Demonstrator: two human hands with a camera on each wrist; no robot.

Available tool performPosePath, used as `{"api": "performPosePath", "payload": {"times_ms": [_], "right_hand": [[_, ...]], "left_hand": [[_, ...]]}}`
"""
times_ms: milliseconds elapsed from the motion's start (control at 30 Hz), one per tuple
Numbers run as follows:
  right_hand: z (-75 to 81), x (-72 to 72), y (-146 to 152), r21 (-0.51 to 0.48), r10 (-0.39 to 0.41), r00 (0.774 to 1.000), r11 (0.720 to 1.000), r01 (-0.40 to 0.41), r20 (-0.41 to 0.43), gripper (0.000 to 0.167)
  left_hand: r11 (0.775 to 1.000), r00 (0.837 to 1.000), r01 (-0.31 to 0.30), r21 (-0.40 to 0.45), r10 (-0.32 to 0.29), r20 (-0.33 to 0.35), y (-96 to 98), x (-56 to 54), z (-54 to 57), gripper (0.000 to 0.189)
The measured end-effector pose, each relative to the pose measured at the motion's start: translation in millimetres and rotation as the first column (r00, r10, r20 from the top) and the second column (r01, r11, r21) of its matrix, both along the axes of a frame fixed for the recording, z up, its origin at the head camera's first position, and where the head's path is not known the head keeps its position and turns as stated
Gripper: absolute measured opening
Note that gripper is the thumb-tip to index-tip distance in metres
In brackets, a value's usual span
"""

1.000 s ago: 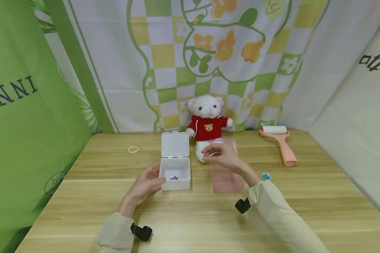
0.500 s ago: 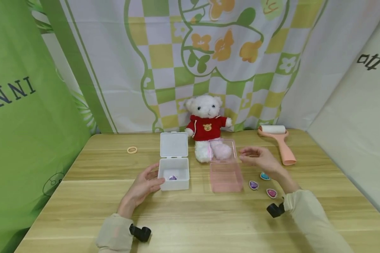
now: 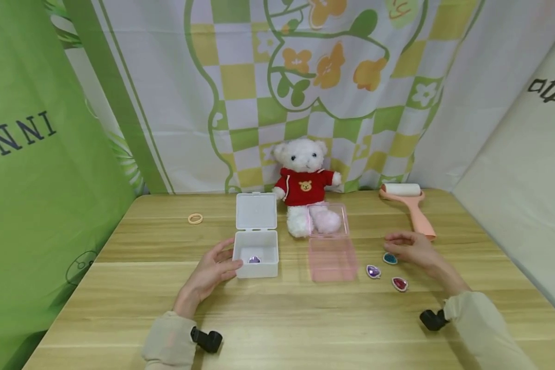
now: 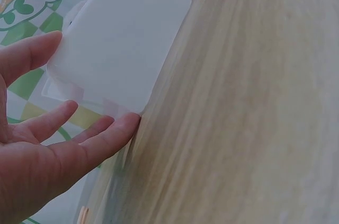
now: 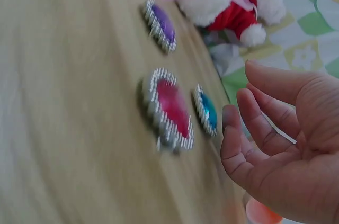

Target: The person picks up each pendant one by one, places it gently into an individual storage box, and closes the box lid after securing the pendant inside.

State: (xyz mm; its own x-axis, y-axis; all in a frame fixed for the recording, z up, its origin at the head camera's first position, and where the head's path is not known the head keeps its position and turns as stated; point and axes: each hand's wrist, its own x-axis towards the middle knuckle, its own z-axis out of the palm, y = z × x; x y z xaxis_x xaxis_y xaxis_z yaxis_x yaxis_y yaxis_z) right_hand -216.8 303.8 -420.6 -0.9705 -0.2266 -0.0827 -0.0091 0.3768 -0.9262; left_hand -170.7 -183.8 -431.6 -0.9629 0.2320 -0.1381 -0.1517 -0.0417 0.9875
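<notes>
My left hand (image 3: 214, 263) rests at the left side of a small white lidded box (image 3: 267, 270). Its fingers are spread, thumb near the front left corner; in the left wrist view the fingertips touch the white wall (image 4: 124, 44). The box's lid stands up, and a purple gem (image 3: 254, 260) lies inside. My right hand (image 3: 416, 252) hovers over the table with loosely bent fingers and nothing between them. Just below its fingertips lies a blue gem (image 3: 390, 258) with a silvery rim. A purple gem (image 3: 373, 271) and a red-pink gem (image 5: 172, 107) lie nearby.
A translucent pink box (image 3: 333, 270), lid up, stands right of the white one. Behind them sits a white teddy bear (image 3: 304, 187) in a red hoodie. A pink-handled lint roller (image 3: 411, 205) lies at back right, a tan ring (image 3: 195, 219) at left.
My right hand has moved right, from in front of the bear, past the pink box, to above the blue gem, uncovering the gems. The left hand has stayed at the white box.
</notes>
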Motion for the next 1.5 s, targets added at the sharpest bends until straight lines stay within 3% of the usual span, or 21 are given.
{"api": "performPosePath", "payload": {"times_ms": [167,433,667,1167,1500], "right_hand": [[-8.1,0.8,13,-0.012,0.001,1.000,1.000,-0.001,0.005,0.047],[-18.0,-0.6,18,0.200,0.048,0.997,0.979,-0.035,-0.061,0.042],[-18.6,-0.6,16,0.290,0.071,0.990,0.956,-0.033,-0.121,0.031],[-10.3,2.8,11,0.227,0.085,0.992,0.972,-0.061,-0.098,0.030],[4.0,2.2,-2,0.179,0.033,0.999,0.983,-0.025,-0.042,0.039]], "left_hand": [[1.000,1.000,-0.001,0.006,0.001,0.002,0.3,0.1,0.0,0.073],[1.000,1.000,0.001,-0.009,-0.001,0.000,-0.5,-0.2,-1.4,0.073],[1.000,1.000,-0.004,-0.010,0.004,-0.001,-0.1,0.9,0.8,0.072],[1.000,1.000,-0.017,-0.014,0.017,-0.007,0.6,0.6,-1.8,0.072],[1.000,1.000,-0.023,-0.022,0.023,0.001,1.0,-0.6,-3.1,0.073]]}}
